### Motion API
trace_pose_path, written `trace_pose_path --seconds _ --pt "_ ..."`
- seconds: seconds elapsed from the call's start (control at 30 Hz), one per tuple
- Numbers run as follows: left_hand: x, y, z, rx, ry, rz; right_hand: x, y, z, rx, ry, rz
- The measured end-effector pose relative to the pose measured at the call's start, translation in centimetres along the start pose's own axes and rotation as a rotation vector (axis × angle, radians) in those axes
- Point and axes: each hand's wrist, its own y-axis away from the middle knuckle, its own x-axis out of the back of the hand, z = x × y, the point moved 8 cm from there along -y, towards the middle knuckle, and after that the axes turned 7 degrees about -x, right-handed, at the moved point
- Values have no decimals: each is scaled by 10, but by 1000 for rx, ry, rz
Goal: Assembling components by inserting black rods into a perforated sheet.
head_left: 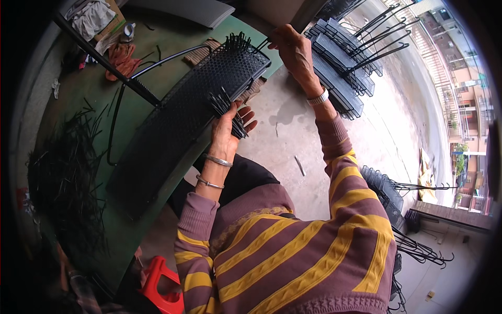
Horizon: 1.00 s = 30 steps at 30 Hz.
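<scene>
A long, curved black mesh panel (172, 123) lies across the green table. My left hand (226, 128) is closed round a bundle of thin black strips (222, 104), its fingertips showing past them over the panel's near edge. Another cluster of similar strips (238, 43) stands up at the panel's far end. Beside that end, my right hand (294, 49) is raised with thumb and fingers pinched. A thin dark piece meets its fingertips, but I cannot tell whether it is a loose strip or part of the panel.
A big heap of black strips (68, 178) covers the table's left side. A bent black metal tube frame (141, 91) crosses the panel. Stacked mesh racks with long hooks (340, 63) stand on the floor at the right. A red plastic stool (159, 282) is below the table edge.
</scene>
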Motion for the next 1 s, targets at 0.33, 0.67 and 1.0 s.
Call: trace_pose_path --seconds 0.33,0.67,1.0 --pt "-1 6 -2 -2 22 61 -16 -26 25 171 258 28" --pt "2 8 -5 23 36 74 -21 -32 17 225 229 -71" --pt "6 9 -4 14 14 94 -23 -34 11 192 281 -172"
